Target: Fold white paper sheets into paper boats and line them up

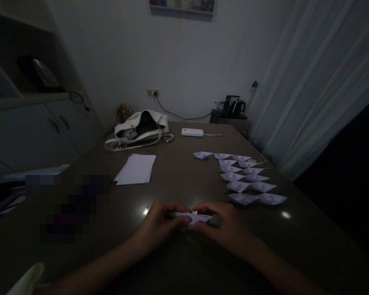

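Observation:
A small piece of folded white paper (193, 217) lies low over the dark table (172, 180), pinched from both sides. My left hand (161, 223) grips its left end with curled fingers. My right hand (223, 223) grips its right end the same way. Several folded white paper boats (246, 180) sit in two rows to the right, just beyond my right hand. A stack of blank white sheets (136, 169) lies further back on the left.
A white handbag (138, 130) rests at the table's far side, with a white power bank (192, 132) and its cable beside it. A kettle (233, 107) stands on a low stand behind. Cabinets line the left wall, curtains hang on the right.

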A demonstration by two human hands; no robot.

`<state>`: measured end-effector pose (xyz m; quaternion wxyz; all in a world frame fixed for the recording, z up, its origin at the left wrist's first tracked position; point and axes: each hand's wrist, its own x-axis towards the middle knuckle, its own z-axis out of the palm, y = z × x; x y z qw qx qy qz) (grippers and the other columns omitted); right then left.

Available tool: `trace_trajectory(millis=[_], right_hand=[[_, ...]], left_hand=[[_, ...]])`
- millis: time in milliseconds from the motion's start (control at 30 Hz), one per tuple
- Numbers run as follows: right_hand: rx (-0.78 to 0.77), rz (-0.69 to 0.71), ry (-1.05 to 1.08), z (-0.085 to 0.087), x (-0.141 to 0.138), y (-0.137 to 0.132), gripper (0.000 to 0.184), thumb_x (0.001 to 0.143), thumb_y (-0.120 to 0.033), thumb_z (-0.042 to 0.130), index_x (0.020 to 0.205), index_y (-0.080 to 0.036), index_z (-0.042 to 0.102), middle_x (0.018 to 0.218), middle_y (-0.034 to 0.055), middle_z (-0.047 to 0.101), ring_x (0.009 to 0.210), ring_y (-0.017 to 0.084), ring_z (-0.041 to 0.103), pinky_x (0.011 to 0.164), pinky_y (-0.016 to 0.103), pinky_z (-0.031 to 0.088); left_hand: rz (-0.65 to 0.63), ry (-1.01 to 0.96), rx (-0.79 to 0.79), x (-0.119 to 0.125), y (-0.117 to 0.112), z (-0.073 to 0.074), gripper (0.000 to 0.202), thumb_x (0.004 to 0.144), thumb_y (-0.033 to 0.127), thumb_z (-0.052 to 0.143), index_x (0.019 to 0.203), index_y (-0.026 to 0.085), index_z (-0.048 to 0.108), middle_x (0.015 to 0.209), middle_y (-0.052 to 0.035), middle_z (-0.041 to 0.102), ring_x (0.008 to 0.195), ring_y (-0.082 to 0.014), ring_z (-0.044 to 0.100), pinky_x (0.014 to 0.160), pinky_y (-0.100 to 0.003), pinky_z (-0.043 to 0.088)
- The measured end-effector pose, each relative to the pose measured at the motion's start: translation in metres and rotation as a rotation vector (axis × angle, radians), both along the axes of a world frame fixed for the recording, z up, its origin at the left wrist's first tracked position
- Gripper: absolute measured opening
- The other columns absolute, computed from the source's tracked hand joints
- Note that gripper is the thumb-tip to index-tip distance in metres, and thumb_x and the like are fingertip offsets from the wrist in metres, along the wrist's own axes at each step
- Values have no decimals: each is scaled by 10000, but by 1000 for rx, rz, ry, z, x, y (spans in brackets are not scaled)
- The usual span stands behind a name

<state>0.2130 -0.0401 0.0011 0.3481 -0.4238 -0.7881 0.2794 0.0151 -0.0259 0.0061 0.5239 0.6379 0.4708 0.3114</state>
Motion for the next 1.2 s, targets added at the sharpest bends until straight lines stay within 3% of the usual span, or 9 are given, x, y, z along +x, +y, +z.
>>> trace_trajectory(millis=[100, 167, 267, 400, 567, 700, 867, 1000, 1200], right_hand=[[-145, -17, 12, -3, -2, 2, 223, 805, -328, 634, 663, -158, 651, 576, -2, 618, 537, 129, 564, 496, 215, 389], [-239, -18, 102, -4, -4, 3, 289, 826, -355, 600, 618, -156, 629, 538, -5, 598, 516, 124, 549, 485, 213, 385], [-333, 9, 251, -1, -7, 2, 307, 822, -397, 596, 631, -159, 626, 562, 1, 611, 529, 123, 557, 502, 214, 408], [-327, 23, 288, 4, -8, -1, 308, 809, -404, 611, 620, -161, 624, 557, -5, 599, 529, 115, 541, 491, 205, 395], [-348, -13, 260, -5, -6, 5, 265, 788, -390, 641, 658, -159, 656, 561, -2, 613, 518, 116, 559, 474, 201, 407], [-464, -35, 437, -17, -2, 14, 294, 775, -450, 642, 844, -165, 675, 687, 20, 679, 555, 128, 617, 506, 224, 477], [-373, -119, 438, -19, -1, 16, 212, 751, -386, 688, 784, -177, 673, 723, 24, 690, 629, 136, 639, 584, 243, 503], [-448, -85, 526, -20, -5, 13, 308, 714, -383, 728, 946, -189, 669, 854, 51, 721, 736, 164, 675, 676, 287, 534], [-562, -30, 491, -23, -11, 9, 250, 694, -365, 750, 844, -173, 696, 826, 53, 729, 751, 180, 683, 723, 312, 532]], left_hand=[[20, -52, -30, 1, -1, 1, 230, 705, 329, 691, 802, 121, 700, 621, -33, 680, 550, -152, 609, 517, -221, 444], [14, -127, -62, 1, -1, 0, 229, 687, 334, 709, 765, 120, 685, 599, -25, 666, 525, -136, 594, 509, -216, 441], [0, -250, -122, 2, 0, -3, 247, 652, 338, 744, 745, 124, 663, 618, -21, 669, 506, -119, 585, 508, -213, 448], [-35, -272, -115, 2, 0, -3, 221, 659, 313, 750, 745, 127, 670, 587, -12, 661, 498, -112, 582, 492, -196, 434], [15, -71, 40, 0, 1, -1, 174, 722, 303, 688, 762, 134, 699, 667, -52, 709, 615, -176, 650, 557, -234, 475], [-23, 59, 220, -1, 2, -5, 155, 754, 258, 661, 873, 168, 703, 850, -57, 732, 797, -209, 674, 713, -274, 504], [-120, -19, 90, 1, 2, -9, 212, 762, 266, 666, 942, 155, 658, 894, -69, 725, 824, -203, 675, 730, -285, 516], [-71, -116, -19, 2, 5, -12, 219, 699, 210, 705, 903, 141, 661, 884, -70, 731, 819, -202, 683, 749, -303, 524], [24, -93, -34, 3, 6, -12, 209, 632, 180, 744, 820, 133, 666, 832, -62, 728, 803, -212, 680, 739, -315, 527]])
